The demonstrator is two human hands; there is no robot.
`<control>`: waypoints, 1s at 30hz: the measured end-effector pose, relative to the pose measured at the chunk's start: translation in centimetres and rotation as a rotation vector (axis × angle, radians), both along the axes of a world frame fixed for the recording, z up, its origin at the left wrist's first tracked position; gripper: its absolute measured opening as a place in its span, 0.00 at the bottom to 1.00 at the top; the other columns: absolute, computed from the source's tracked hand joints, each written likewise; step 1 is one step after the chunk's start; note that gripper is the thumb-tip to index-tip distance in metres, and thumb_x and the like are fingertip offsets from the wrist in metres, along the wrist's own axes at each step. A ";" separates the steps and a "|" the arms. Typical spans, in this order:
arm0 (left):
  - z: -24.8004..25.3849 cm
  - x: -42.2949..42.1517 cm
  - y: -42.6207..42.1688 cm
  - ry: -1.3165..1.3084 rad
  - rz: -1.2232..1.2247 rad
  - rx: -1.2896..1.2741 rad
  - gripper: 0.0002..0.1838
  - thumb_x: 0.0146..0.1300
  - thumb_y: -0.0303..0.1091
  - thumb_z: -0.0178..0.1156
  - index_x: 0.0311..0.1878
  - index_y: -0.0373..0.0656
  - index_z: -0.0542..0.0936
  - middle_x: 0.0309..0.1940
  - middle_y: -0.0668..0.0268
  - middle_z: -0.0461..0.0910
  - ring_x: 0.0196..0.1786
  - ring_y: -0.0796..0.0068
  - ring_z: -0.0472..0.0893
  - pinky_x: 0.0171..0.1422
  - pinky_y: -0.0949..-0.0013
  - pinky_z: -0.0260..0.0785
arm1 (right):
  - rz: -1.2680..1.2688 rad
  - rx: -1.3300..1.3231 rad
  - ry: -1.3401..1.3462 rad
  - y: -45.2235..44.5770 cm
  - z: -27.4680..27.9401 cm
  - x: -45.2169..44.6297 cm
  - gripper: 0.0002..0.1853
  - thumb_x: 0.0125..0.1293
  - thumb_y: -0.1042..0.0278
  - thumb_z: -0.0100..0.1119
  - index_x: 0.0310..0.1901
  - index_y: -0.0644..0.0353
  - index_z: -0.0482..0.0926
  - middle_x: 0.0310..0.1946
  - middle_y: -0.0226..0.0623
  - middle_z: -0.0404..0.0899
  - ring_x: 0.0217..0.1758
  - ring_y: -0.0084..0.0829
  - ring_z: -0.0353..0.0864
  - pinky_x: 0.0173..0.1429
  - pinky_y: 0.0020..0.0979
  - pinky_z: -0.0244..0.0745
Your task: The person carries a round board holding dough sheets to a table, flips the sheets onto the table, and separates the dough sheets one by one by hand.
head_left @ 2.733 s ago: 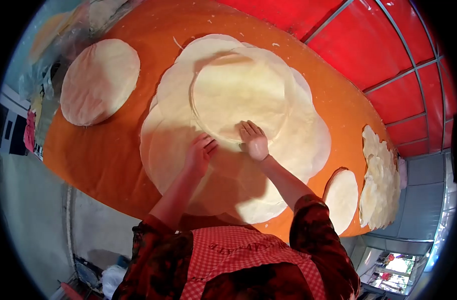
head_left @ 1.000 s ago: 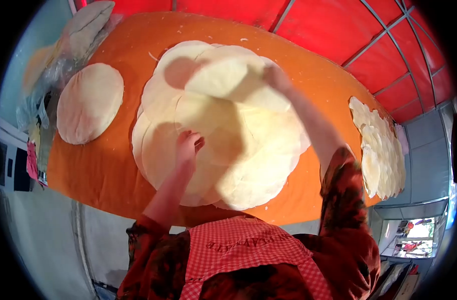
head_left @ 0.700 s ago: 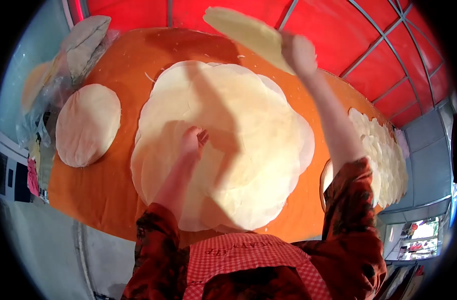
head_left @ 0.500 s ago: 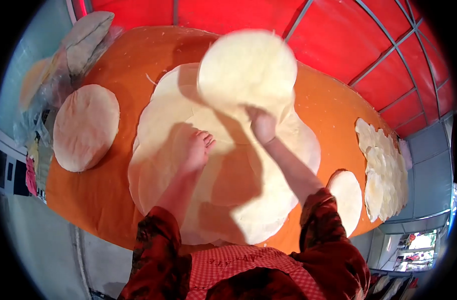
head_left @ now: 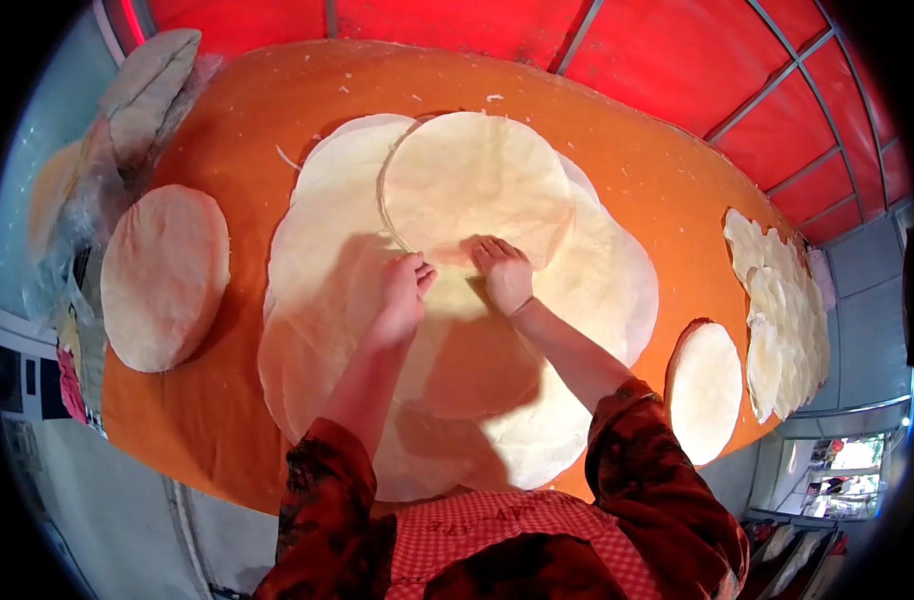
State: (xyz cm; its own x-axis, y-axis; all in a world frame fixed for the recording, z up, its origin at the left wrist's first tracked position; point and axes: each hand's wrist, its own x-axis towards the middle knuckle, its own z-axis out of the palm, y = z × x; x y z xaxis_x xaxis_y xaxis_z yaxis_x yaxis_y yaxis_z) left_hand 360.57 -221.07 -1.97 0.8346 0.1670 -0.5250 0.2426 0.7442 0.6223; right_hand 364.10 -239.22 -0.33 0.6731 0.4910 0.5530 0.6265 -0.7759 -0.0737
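Observation:
A round, thin dough sheet (head_left: 472, 180) lies on top of a wide spread of overlapping dough sheets (head_left: 317, 250) on the orange cloth-covered table (head_left: 217, 420). My right hand (head_left: 502, 275) rests palm down on the near edge of the top sheet, its fingers stretched out. Just left of it, my left hand (head_left: 407, 288) is at the sheet's lower left edge with its fingers pinched together; whatever they grip is too small to make out. Both forearms cross the near part of the spread.
A thick round stack of dough (head_left: 165, 278) sits at the left, another (head_left: 705, 392) at the right. Beyond the right one lies a pile of overlapping pieces (head_left: 767, 310). A folded cloth (head_left: 147, 100) and clear plastic are at the upper left. Red panels (head_left: 667, 60) border the far side.
The round sheet, lifted and swung through the air by my right hand, now lies flat on the spread. My right hand has come down and opened on it; my left hand has stayed close by.

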 end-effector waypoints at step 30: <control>-0.8 1.0 -1.0 -0.079 -0.088 0.013 0.14 0.66 0.29 0.48 0.53 0.34 0.71 0.52 0.58 0.76 0.53 0.63 0.77 0.60 0.61 0.72 | -0.002 -0.021 -0.035 0.1 -1.5 2.6 0.13 0.45 0.60 0.65 0.33 0.53 0.78 0.40 0.34 0.81 0.43 0.34 0.81 0.43 0.34 0.77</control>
State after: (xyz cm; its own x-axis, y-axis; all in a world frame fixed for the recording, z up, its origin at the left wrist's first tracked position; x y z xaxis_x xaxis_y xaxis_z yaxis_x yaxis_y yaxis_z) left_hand 361.53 -222.06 -2.77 0.8849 0.0973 -0.4556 0.2570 0.7138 0.6515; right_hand 366.72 -239.11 -1.83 0.6544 0.5019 0.5655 0.6271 -0.7781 -0.0352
